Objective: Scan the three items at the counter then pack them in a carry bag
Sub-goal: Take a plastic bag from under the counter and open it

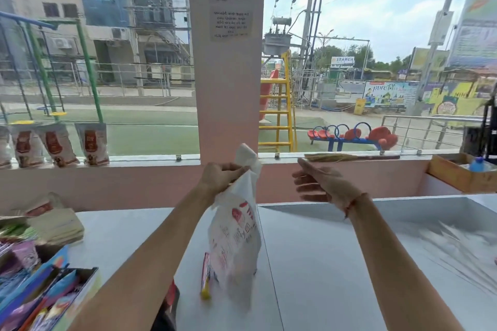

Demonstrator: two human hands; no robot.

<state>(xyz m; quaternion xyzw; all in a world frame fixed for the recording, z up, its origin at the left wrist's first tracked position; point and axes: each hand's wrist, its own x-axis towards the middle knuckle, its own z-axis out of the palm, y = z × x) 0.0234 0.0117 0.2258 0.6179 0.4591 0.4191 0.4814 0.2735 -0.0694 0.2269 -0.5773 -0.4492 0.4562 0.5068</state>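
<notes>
A white carry bag (235, 239) with red print hangs upright over the white counter (322, 263), its bottom near the surface. My left hand (220, 176) is shut on the bag's top edge and holds it up. My right hand (320, 183) hovers to the right of the bag at the same height, fingers loosely curled and apart, holding nothing. A slim red and yellow packet (205, 275) lies on the counter against the bag's left side. A dark red item (170, 297) shows partly under my left forearm. What the bag contains is hidden.
Boxes of colourful snack packets (40, 293) stand at the counter's left, with folded paper bags (53, 226) behind them. Pouches (92, 144) line the window ledge. A pink pillar (228, 62) rises ahead. A wooden box (462, 172) sits at the far right.
</notes>
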